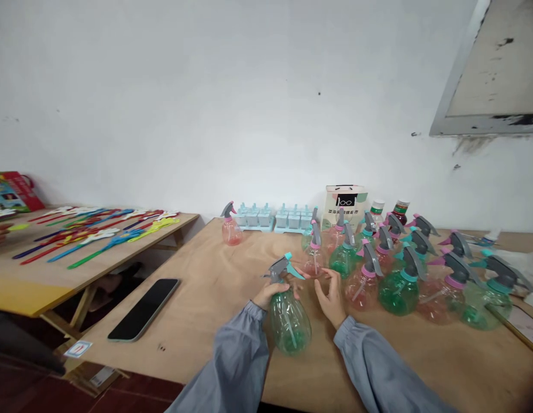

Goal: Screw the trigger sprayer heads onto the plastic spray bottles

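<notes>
A clear green spray bottle with a grey head and turquoise trigger is tilted a little above the table's near part. My left hand grips it around the neck, thumb in front. To its right, my right hand has its fingers apart and holds nothing; its fingertips are near a pink spray bottle. Several more pink and green spray bottles stand close by on the right, among them a green spray bottle and a pink spray bottle.
A black phone lies at the left of the wooden table. Along the wall stand a lone pink spray bottle, light-blue popsicle molds and a paper bag. Another table at left bears colourful hand-shaped sticks.
</notes>
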{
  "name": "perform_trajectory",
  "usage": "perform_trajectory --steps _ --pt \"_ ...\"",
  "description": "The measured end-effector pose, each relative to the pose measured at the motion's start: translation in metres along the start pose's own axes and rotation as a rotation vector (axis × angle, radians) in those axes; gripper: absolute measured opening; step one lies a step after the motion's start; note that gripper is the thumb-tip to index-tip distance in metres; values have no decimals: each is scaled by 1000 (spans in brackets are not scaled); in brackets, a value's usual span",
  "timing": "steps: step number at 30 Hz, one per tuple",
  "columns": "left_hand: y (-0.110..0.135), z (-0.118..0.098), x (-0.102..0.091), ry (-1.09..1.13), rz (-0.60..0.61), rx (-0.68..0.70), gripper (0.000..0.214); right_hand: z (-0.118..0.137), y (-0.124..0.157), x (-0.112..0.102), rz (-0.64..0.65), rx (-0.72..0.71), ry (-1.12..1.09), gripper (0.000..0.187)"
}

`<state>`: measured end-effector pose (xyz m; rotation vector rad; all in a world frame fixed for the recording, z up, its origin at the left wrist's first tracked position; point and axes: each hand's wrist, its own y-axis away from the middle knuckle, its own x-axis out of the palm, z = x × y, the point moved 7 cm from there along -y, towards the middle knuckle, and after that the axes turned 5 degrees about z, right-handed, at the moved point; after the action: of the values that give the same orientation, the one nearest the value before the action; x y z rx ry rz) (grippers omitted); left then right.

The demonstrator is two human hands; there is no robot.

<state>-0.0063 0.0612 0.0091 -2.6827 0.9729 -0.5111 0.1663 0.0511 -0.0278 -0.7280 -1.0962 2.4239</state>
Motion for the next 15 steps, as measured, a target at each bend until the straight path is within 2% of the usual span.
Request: perform_trajectory --steps 4,11,15 --pt "-1 -2 4 3 -3 6 63 -2 -1 -1 26 -3 -10 25" --pt "-3 -2 7 90 -9 -9 49 -1 1 2 74 -12 8 24" --pt "-4 6 1 116 -79 -36 35 -2 1 3 85 -12 1 23"
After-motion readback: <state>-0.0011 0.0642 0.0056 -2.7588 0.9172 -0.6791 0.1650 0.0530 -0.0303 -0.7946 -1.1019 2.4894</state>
